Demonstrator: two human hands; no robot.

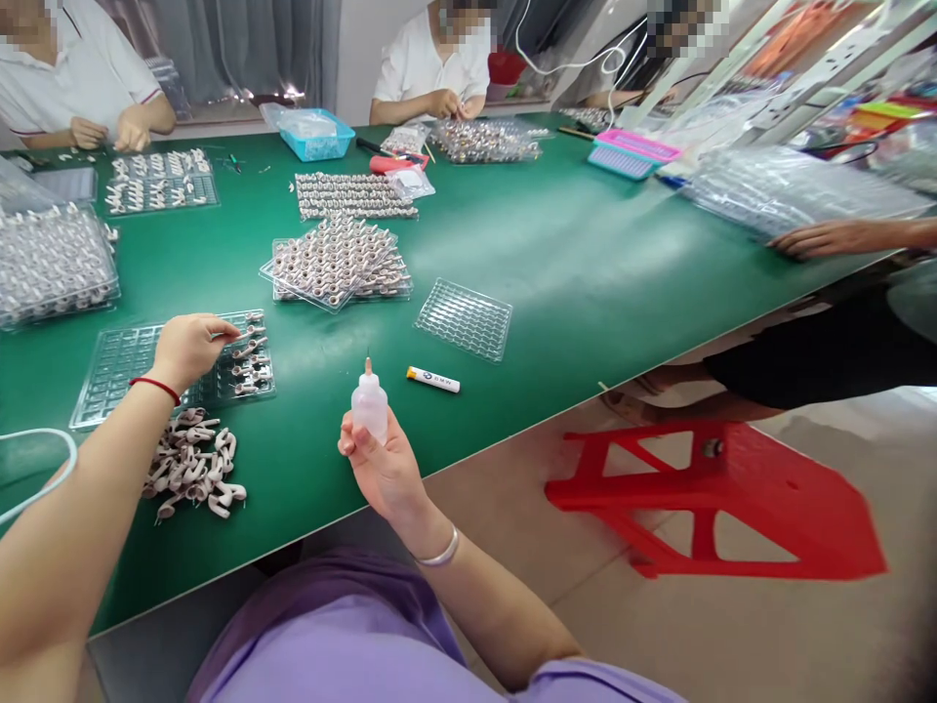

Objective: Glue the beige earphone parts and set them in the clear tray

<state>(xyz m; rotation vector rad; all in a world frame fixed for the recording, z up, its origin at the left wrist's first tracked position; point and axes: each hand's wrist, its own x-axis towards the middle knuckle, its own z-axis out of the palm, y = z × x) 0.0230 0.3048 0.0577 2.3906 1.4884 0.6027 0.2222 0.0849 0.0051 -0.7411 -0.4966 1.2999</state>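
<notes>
My right hand (pixel 387 469) is wrapped round a small translucent squeeze bottle (pixel 370 408), held upright with its thin needle tip pointing up. My left hand (pixel 191 350) reaches over a clear plastic tray (pixel 121 376), its thumb and fingers pinched at a small pale earbud-shaped part (pixel 250 332) near the right-hand columns. Similar parts sit in the tray's right side, while the cells to the left look bare. Just in front of the tray lies a loose heap of the same earbud-shaped parts (pixel 194 464). A white marker with a yellow end (pixel 433 380) rests right of the bottle.
Stacked filled trays (pixel 333 262) stand beyond my hands, near an unfilled clear tray (pixel 467 319). Co-workers sit across the green table (pixel 586 283); another person's hand (pixel 820 237) rests by plastic bags at right. A red stool (pixel 791 498) is on the floor.
</notes>
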